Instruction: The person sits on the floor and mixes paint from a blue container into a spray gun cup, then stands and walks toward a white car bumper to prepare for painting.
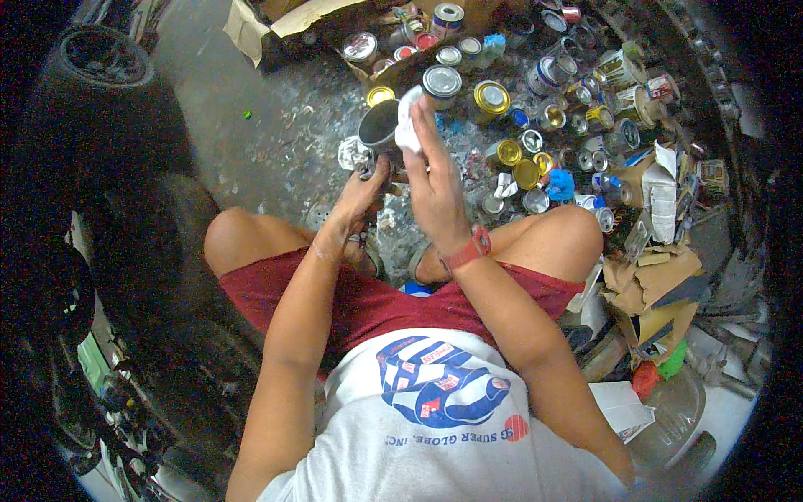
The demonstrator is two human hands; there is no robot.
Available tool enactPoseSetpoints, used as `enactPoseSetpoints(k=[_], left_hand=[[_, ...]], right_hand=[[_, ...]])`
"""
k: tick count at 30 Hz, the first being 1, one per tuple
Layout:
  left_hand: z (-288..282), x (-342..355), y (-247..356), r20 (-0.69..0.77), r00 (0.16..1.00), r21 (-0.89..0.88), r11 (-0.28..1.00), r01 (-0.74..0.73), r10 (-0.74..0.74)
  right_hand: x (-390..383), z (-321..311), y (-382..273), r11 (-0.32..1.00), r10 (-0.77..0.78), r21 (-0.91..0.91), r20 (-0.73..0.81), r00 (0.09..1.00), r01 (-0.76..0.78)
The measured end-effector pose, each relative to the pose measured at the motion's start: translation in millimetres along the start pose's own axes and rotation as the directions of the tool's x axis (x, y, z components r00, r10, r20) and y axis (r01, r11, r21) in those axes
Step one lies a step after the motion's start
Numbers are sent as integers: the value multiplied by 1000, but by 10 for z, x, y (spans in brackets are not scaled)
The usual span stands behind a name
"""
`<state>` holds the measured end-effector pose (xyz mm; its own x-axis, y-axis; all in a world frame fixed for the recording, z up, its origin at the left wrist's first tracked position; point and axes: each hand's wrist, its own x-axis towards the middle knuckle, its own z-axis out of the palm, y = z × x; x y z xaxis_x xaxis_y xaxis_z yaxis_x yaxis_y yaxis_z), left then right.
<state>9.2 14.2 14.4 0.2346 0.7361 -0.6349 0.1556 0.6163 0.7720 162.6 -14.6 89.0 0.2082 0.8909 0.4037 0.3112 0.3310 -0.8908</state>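
Past our bent knees (234,238), our left grip (363,194) is wrapped round the near end of a dark-faced round cup (376,125); our right grip (437,191), nearly flat, holds a white cloth (406,124) beside its rim; beyond stand metal cans (442,82).

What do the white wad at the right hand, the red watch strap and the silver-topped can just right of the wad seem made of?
White wad: probably matte cloth, judging by its soft, rounded edge; paper is possible.
Watch strap: perhaps rubber or plastic, smooth and evenly red.
Can: likely metal, its lid silvery and shiny.
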Motion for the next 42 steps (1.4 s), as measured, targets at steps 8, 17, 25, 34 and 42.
enactPoseSetpoints(k=[8,17,25,34,42], left_hand=[[-32,-133,80,118,991,-80,995,-59,68],[23,-38,-134,52,994,-215,971,101,-92],[-76,-96,160,76,995,-89,994,70,-63],[28,-115,23,-189,939,492,855,-163,288],[105,-174,37,-160,796,752,594,-284,583]], right_hand=[[113,-162,456,984,172,35,53,984,-174],[-78,197,115,907,-149,-347,265,953,238],[-199,-128,423,836,-207,-453,264,942,311],[347,-753,374,720,512,371,286,810,-586],[232,-863,478,871,333,-458,286,898,-177]])
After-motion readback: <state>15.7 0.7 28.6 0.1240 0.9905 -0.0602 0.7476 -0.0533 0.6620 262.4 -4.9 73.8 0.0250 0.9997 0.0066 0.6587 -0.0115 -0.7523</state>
